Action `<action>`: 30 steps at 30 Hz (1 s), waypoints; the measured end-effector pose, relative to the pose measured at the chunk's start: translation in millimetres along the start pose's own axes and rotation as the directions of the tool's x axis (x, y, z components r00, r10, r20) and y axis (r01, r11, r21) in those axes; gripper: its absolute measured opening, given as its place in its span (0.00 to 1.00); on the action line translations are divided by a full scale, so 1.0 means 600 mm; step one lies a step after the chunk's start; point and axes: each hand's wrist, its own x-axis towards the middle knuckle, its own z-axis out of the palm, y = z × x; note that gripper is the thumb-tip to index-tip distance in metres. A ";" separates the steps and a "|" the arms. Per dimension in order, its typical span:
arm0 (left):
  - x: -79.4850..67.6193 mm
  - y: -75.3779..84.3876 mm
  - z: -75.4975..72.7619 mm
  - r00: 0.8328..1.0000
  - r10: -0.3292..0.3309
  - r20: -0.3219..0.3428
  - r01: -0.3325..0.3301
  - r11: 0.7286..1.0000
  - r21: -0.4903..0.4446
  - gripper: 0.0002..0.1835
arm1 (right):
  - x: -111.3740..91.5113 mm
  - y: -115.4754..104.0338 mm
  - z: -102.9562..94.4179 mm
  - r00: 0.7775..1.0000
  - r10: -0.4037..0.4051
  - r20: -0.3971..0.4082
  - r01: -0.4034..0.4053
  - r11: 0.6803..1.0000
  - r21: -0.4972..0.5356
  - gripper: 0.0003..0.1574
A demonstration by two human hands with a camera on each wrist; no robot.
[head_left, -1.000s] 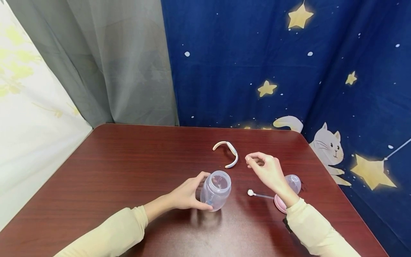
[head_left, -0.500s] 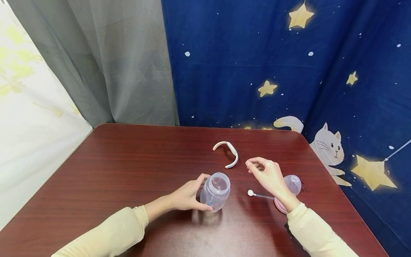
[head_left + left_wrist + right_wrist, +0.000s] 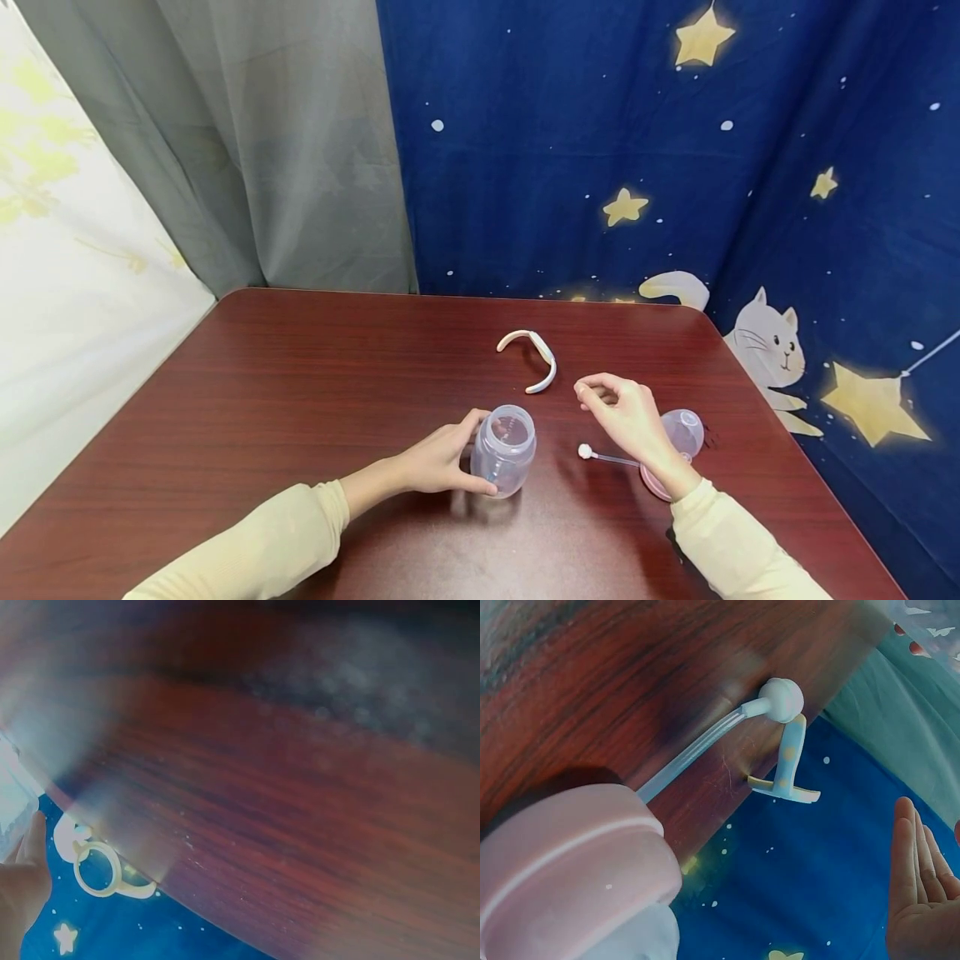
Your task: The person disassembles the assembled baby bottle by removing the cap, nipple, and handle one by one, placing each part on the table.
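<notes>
My left hand point(image 3: 442, 457) grips a clear baby bottle point(image 3: 504, 462) from its left side, thumb in front. The bottle stands upright with its wide mouth uncovered; in the left wrist view only its edge shows. My right hand point(image 3: 626, 412) hovers over the table to the right of the bottle, fingers loosely bent and nothing visible in them. Below its wrist lies the pink bottle collar point(image 3: 656, 482) with a clear dome cover point(image 3: 686, 429). A straw point(image 3: 697, 754) with a white weighted ball point(image 3: 585, 451) sticks out from it.
A curved pale bottle handle point(image 3: 542, 346) lies beyond the bottle, toward the back of the dark red wooden table point(image 3: 300, 375). Behind the table hang a grey curtain point(image 3: 322, 167) and a blue star-patterned curtain point(image 3: 525, 167).
The right hand has sunk slightly toward the front of the table. The bottle has shifted very little in the left hand's grip. The collar, straw and handle have stayed put.
</notes>
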 end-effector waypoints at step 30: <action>0.004 -0.010 0.007 0.998 -0.027 0.064 0.035 0.991 -0.132 0.39 | -0.007 0.007 0.004 0.999 0.029 0.023 -0.029 1.000 -0.009 0.13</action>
